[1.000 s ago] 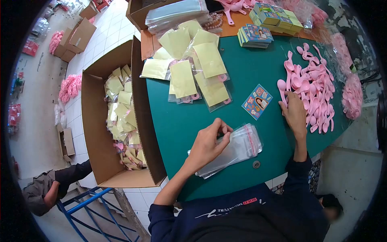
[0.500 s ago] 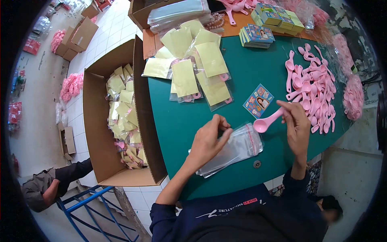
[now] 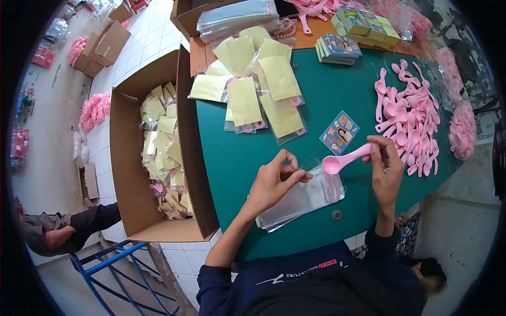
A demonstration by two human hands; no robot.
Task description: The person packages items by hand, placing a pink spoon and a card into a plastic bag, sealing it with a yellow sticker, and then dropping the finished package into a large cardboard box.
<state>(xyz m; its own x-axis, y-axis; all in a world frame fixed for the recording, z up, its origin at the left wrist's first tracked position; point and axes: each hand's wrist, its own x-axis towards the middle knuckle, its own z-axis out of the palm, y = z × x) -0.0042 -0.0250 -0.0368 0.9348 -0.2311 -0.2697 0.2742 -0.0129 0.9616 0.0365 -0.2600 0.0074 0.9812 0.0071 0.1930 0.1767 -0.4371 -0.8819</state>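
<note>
My right hand (image 3: 387, 171) pinches the handle end of a pink plastic measuring spoon (image 3: 332, 165), its bowl pointing left over the clear bags. My left hand (image 3: 271, 184) is closed, thumb and fingers together at the edge of a clear plastic bag (image 3: 313, 160); the film is hard to see there. Under both hands lies a stack of clear bags (image 3: 295, 205) with a red-lined flap. A blue printed card (image 3: 339, 131) rests on the green table just beyond the spoon. To the right spreads a pile of pink spoons (image 3: 408, 113).
Packed bags with yellow cards (image 3: 245, 102) lie at the table's far left. A cardboard box (image 3: 121, 174) holding many more stands beside the table. Card stacks (image 3: 337, 48) and bundled clear bags (image 3: 237, 18) sit at the back. A person's arm (image 3: 58, 237) and a blue metal frame (image 3: 113, 262) show lower left.
The spoon has shifted slightly left and turned more level, its bowl nearer my left fingers. My left thumb and fingers have come together, and clear film shows raised beside them.
</note>
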